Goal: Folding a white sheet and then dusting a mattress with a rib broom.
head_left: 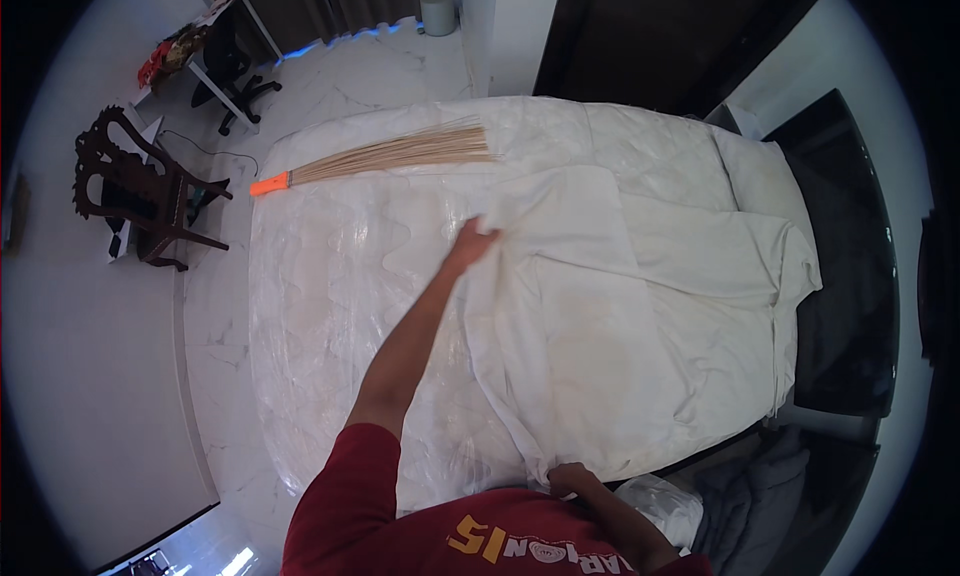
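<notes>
A white sheet [590, 306] lies creased over the right part of a mattress [330, 276] wrapped in clear plastic. My left hand [473, 244] reaches out across the bed and is closed on the sheet's left edge, where creases gather at the fingers. Close to my body, my right hand [570, 479] is closed around the near corner of the same sheet. Beyond my left hand rests a stick broom [390, 152] with an orange handle, its bristles pointing right.
A carved wooden chair [150, 191] and a black office chair [228, 66] stand left of the bed. A dark headboard [840, 266] borders the right end. Grey bedding [755, 491] and a white plastic bag [662, 506] lie at the near right. A bin [437, 14] stands far back.
</notes>
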`<state>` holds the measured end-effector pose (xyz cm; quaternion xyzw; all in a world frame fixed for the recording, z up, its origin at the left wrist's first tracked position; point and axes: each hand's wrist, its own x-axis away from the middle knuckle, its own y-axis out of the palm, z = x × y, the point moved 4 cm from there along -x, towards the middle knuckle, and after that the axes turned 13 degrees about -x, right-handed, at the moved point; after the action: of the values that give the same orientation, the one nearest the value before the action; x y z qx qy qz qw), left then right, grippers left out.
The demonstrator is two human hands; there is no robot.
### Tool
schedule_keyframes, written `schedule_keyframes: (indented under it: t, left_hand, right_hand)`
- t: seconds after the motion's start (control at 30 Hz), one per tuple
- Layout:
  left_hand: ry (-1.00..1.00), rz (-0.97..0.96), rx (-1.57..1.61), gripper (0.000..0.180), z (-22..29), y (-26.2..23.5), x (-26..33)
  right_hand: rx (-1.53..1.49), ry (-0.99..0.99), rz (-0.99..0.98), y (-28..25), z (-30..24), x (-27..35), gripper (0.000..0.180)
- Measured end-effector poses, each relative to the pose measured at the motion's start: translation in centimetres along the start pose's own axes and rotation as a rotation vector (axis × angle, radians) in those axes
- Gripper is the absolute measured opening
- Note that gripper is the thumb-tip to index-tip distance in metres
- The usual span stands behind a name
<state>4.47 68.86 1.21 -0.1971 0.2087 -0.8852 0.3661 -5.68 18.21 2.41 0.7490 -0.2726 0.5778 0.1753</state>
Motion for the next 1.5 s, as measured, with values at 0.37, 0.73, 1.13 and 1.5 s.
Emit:
schedule_keyframes:
  t: [0.37,0.73,1.13,1.5]
  left_hand:
    - [0.048,0.307,0.231,0.042,5.4,-7.4,-4.1]
    - [-0.069,0.546,-0.253,0.053,-12.4,-14.5,8.4]
    - [-0.951,0.135,0.368,0.078,-6.7,1.1,46.2]
    - [-0.577,0.222,0.119,0.054,-15.8,-4.8,47.7]
  right_hand:
    - [-0.117,-0.212,0.032,-1.7,-3.2,-1.5,0.038]
    - [-0.456,-0.556,0.173,-2.9,-16.4,-5.6,0.039]
    - [-0.746,-0.737,0.260,-3.8,-17.3,-2.5,0.032]
    - [-0.829,-0.208,1.498,-4.5,10.8,-1.9,0.014]
